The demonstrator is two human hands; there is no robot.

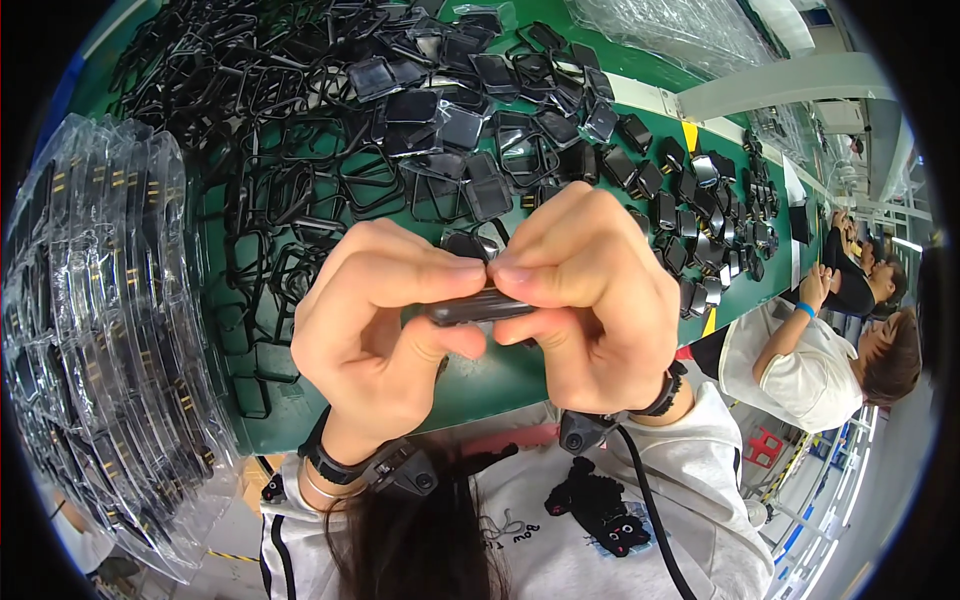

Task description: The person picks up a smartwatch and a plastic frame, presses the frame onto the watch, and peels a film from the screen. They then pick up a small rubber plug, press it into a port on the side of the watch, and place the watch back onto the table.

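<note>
A small black case part point(478, 308) with rounded ends is pinched between both of my hands, seen nearly edge-on above the green table point(500, 428). My left hand point(385, 315) grips its left end between thumb and fingers. The right end sits between the thumb and fingers of my right hand point(600, 300). The fingertips of both hands nearly meet along its top edge and cover part of it. Just beyond my fingers lie flat black square pieces point(487, 188) and thin black frames point(300, 185).
Stacked clear plastic trays point(110, 330) with dark parts stand at the left. Several black box-like units point(690, 200) line the table's right side. More clear plastic packaging point(670, 35) lies at the far side. A co-worker in a white shirt point(800, 365) sits to the right.
</note>
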